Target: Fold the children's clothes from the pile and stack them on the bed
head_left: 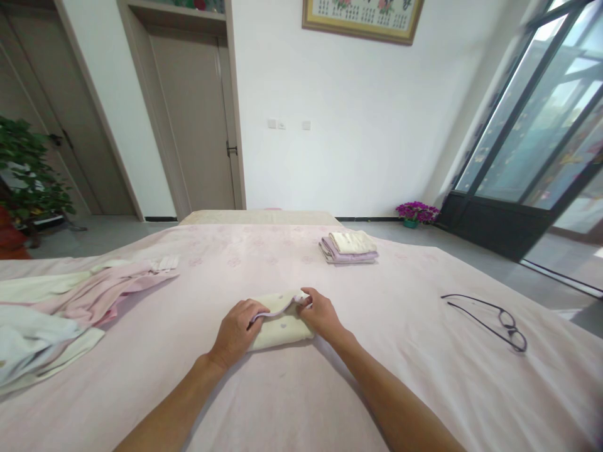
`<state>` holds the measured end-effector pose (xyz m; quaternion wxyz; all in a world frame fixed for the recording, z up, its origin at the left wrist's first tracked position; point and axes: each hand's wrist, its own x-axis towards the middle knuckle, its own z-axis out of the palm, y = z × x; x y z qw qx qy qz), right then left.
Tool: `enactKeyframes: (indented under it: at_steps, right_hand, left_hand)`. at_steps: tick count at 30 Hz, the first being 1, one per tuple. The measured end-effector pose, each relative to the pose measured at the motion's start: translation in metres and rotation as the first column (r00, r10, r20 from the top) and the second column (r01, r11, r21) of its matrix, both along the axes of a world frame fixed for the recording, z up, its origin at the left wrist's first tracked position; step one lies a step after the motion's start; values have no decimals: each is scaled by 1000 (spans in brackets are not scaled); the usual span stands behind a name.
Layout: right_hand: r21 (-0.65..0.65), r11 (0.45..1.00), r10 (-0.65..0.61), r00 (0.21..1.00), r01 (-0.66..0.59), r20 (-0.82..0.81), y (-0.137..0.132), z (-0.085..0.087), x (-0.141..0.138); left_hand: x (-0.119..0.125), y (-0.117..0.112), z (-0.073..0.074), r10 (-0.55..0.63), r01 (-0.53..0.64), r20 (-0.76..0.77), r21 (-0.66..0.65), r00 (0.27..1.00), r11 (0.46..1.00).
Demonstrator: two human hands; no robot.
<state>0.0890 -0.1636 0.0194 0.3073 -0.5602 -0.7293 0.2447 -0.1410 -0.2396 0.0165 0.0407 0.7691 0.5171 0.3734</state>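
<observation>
A small pale-yellow folded cloth (282,329) with a lilac edge lies on the pink bedsheet (377,376) in front of me. My left hand (237,331) grips its left end, fingers curled round the lilac edge. At the cloth's upper right corner, my right hand (320,312) pinches the same edge. Both hands rest on the bed.
A stack of folded cloths (348,247) sits further back on the bed. A heap of unfolded pink, cream and white garments (61,307) lies at the left. A pair of glasses (494,319) lies at the right. Beyond are doors, a potted plant and a glass sliding door.
</observation>
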Motion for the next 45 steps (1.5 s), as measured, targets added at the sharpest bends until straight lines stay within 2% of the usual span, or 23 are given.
enactKeyframes:
  at_steps: [9,15,19,24,30,45]
  right_hand:
    - [-25,999,29,984,-34,-173,5,-9,-1]
    - [-103,993,17,944,-54,-330,9,-15,-2]
    - [-114,992,25,955,-62,-296,9,-13,-1]
    - [11,999,45,980,-44,-192,5,-14,0]
    - [113,992,79,985,-62,-152,5,-17,3]
    - [101,991,103,982,-87,-159,5,-17,3]
  left_hand:
    - [0,-1,-2,-5,5,-6,-11,1000,1000]
    - [0,-1,0,3,-3,3,7,1000,1000]
    - [0,-1,1,-3,3,5,0,1000,1000]
    - [1,-1,1,-4,4,4,2,1000,1000]
    - [-1,-1,-1,-8,8,-5,6,1000,1000]
    - [0,-1,-1,-5,5,-9,-5,1000,1000]
